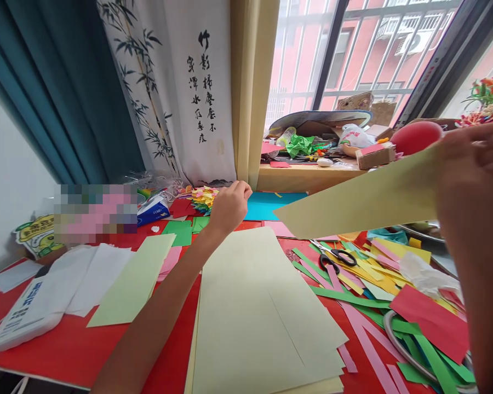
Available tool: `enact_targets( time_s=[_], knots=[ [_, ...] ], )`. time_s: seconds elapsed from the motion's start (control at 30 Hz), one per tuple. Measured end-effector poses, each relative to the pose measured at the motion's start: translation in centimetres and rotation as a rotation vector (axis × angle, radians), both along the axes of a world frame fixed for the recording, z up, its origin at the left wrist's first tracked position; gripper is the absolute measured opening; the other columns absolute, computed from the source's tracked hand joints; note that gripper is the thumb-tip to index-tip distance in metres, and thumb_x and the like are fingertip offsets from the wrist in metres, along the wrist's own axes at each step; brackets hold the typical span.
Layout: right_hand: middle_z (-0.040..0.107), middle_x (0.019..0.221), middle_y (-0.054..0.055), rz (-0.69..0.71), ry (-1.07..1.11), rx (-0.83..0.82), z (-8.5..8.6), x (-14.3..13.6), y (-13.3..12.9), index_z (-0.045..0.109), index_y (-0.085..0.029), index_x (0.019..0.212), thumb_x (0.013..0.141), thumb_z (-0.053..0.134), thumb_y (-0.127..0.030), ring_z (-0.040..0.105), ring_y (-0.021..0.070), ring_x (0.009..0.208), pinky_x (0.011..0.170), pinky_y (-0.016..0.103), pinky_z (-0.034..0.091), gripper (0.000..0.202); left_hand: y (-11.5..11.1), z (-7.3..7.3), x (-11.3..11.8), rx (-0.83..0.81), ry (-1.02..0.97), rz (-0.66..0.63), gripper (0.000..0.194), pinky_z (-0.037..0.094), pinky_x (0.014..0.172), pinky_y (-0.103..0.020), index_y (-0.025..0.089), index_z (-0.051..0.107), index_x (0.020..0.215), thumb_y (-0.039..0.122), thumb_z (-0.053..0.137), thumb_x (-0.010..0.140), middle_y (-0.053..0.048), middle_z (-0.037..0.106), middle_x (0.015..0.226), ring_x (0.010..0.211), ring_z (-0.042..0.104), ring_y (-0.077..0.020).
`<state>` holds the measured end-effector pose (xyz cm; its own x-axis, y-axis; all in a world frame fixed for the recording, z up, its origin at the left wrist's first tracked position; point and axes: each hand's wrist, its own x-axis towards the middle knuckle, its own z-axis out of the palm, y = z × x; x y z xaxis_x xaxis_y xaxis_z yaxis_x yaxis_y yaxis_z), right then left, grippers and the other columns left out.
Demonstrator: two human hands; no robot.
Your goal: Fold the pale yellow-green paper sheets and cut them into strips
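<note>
A pale yellow-green paper piece stretches leftward from my right hand, raised at the right edge and slightly blurred, its fingers closed on the paper. My left hand reaches over the far end of a stack of pale paper sheets, fingers curled together; whatever may be between them is hidden. One thin dark line runs across the top sheet. Just left of that hand lies a cluster of folded colored paper. Behind it is a blue sheet.
Black-handled scissors lie among colored paper strips on the right of the red table. Pale cut sheets and a white tissue pack are on the left. A cluttered windowsill runs behind.
</note>
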<state>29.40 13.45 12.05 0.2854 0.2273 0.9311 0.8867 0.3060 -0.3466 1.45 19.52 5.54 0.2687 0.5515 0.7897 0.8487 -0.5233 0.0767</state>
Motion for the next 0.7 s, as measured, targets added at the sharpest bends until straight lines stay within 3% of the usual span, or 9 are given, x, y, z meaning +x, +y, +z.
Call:
enact_targets(
  time_s=[0.13,0.3,0.43,0.7],
  knots=[
    [0.048,0.056,0.0,0.202,-0.074,-0.186,-1.1,-3.8,0.2,0.057,-0.018,0.075,0.082,0.047,-0.032,0.042,0.0088,0.049,0.047,0.024,0.03,0.018,-2.9,2.4,1.3,-0.202,-0.248,-0.243,0.015,0.037,0.068,-0.025,0.018,0.051,0.085,0.023,0.037,0.086,-0.002,0.058,0.084,0.076,0.051,-0.0128],
    [0.048,0.056,-0.003,0.452,-0.098,-0.305,-3.0,-8.1,-0.7,0.05,-0.021,0.077,0.085,0.042,-0.038,0.039,0.009,0.048,0.045,0.021,0.029,0.02,-6.9,4.6,3.5,-0.314,-0.324,-0.48,0.012,0.041,0.072,-0.023,0.018,0.053,0.09,0.024,0.045,0.084,-0.002,0.059,0.091,0.083,0.054,-0.011],
    [0.049,0.057,-0.003,0.565,-0.093,-0.351,-3.8,-9.8,-1.6,0.047,-0.022,0.081,0.086,0.04,-0.037,0.037,0.0091,0.045,0.041,0.021,0.028,0.018,-8.1,5.0,4.2,-0.343,-0.365,-0.518,0.008,0.042,0.069,-0.022,0.017,0.053,0.083,0.023,0.047,0.082,-0.001,0.059,0.083,0.077,0.054,-0.0101],
    [0.05,0.053,-0.004,0.576,-0.042,-0.367,-4.5,-10.3,-1.5,0.043,-0.022,0.084,0.086,0.039,-0.038,0.037,0.0101,0.041,0.039,0.02,0.026,0.016,-7.9,4.9,3.9,-0.447,-0.368,-0.506,0.009,0.04,0.064,-0.022,0.017,0.055,0.08,0.023,0.047,0.079,0.0,0.059,0.078,0.073,0.053,-0.0104]
  ],
)
